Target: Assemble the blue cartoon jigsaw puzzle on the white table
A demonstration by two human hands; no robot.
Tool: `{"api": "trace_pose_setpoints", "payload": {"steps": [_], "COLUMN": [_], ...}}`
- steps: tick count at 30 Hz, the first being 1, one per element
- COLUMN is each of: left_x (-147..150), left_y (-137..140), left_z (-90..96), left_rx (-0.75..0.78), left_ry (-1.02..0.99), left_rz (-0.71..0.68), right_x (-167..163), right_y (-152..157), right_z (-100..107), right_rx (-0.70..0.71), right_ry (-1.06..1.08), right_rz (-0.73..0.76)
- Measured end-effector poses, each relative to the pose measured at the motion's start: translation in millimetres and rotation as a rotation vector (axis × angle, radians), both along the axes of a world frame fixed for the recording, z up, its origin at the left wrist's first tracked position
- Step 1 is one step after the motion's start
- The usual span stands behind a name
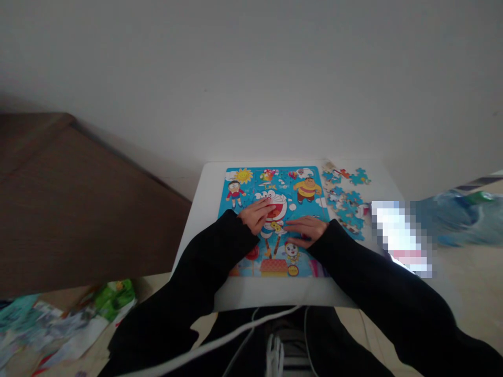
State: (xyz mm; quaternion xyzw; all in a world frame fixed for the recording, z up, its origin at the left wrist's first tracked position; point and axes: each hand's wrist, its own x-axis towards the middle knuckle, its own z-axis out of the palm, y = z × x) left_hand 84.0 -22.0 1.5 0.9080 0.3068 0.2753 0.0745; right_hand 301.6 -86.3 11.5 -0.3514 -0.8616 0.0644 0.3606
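Observation:
A jigsaw puzzle (310, 209) with cartoon characters on a blue ground lies flat on a small white table (196, 209). My left hand (256, 214) rests on its middle, fingers stretched out over the white-and-blue cat figure's face. Just right of that figure is my right hand (308, 229), low over the board with fingers extended and the thumb apart from them. No piece shows in either hand, though the undersides are hidden. To the right of the board, loose puzzle pieces (351, 207) lie in a pile.
A lit phone (403, 235), blurred out, lies by the table's right edge. Behind the table rises a grey wall (251, 78). A brown wooden panel (98, 209) stands at left, above plastic bags (113, 299) on the floor. A white cable (236, 332) crosses my lap.

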Motion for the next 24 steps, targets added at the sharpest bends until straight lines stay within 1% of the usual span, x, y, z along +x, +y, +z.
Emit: {"api": "trace_pose_setpoints", "payload": {"steps": [2,4,8,15,20,24], "left_x": [-3.5,-8.0,-17.3,-22.7,-22.4,-22.0], "left_y": [1.1,2.0,4.5,9.2,9.1,9.5], "left_z": [5.5,10.6,15.3,8.3,6.1,5.8], "left_rx": [0.045,0.092,0.149,0.197,0.221,0.211], "left_ry": [-0.092,-0.135,-0.093,-0.059,-0.074,-0.064], "left_rz": [0.048,0.079,0.105,0.144,0.119,0.109], "right_x": [5.5,8.6,7.1,-4.5,-7.0,-8.7], "right_y": [-1.6,-2.2,-2.0,0.7,-0.4,-3.2], "right_z": [2.0,1.0,-7.8,-16.5,-20.0,-18.1], "right_rx": [-0.035,-0.044,-0.032,0.005,-0.045,-0.078], "right_ry": [0.006,-0.012,-0.070,-0.172,-0.146,-0.123], "right_rz": [-0.041,-0.040,-0.057,-0.124,-0.154,-0.162]}}
